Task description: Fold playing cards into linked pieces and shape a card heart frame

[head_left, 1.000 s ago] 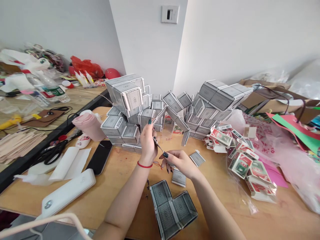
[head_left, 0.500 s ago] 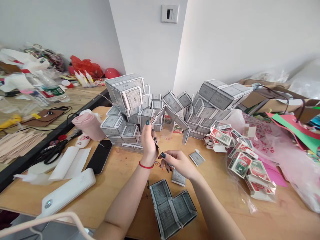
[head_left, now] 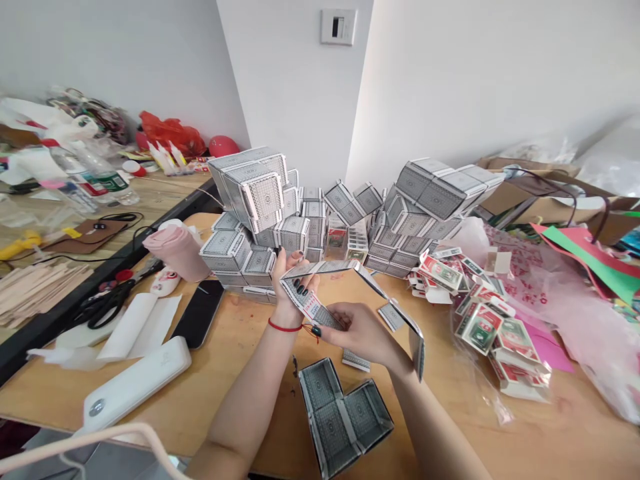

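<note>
A bent strip of joined playing cards (head_left: pixel 327 268) hangs between my hands above the table, its far end drooping beside my right wrist. My left hand (head_left: pixel 286 293) is closed on the strip's left end, thumb up. With the fingers folded, my right hand (head_left: pixel 357 328) grips the strip's near end, a patterned card with a red-and-white patch. Below my forearms lies an L-shaped open tray of cards (head_left: pixel 330 420) with three compartments. A small card piece (head_left: pixel 356 360) sits behind it, partly covered by my right hand. Another card piece (head_left: pixel 390 316) lies beyond the strip.
Stacked card boxes stand at the back left (head_left: pixel 250 193) and back right (head_left: pixel 440 193). Opened playing-card packs (head_left: pixel 480 327) and crumpled plastic (head_left: pixel 565 300) cover the right side. To the left are a black phone (head_left: pixel 199 313), a white power bank (head_left: pixel 137 383), a pink cup (head_left: pixel 177 250) and scissors (head_left: pixel 107 303).
The card strip has swung toward me and turned, its long loose part now reaching over to the right. Both hands have shifted their grip on it; my left wrist has moved slightly left.
</note>
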`<state>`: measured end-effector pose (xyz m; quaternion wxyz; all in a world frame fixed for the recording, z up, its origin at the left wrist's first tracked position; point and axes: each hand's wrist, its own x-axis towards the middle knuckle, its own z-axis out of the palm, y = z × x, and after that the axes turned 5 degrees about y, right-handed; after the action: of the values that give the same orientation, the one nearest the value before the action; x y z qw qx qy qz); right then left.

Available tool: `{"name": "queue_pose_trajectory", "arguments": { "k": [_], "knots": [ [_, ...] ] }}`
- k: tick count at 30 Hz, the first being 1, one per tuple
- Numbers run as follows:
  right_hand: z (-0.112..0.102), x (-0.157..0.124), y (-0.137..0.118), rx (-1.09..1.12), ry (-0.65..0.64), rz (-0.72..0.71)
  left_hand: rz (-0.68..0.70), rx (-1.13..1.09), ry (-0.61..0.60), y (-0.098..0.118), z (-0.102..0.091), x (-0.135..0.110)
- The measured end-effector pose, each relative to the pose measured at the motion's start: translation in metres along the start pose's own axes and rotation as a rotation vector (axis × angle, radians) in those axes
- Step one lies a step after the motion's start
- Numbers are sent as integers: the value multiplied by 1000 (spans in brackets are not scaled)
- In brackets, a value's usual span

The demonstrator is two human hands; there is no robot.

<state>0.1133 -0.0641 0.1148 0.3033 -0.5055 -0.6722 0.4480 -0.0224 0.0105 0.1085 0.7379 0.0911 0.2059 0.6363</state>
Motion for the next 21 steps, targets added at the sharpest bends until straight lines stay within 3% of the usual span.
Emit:
{"name": "queue_pose_trajectory", "arguments": {
  "k": [9,21],
  "knots": [
    [10,0,-7,64,75,-60,-30,-75,-46,0,-2,-1],
    [12,0,-3,73,115,-52,-44,6,40,-11,5,-6]
  ]
}}
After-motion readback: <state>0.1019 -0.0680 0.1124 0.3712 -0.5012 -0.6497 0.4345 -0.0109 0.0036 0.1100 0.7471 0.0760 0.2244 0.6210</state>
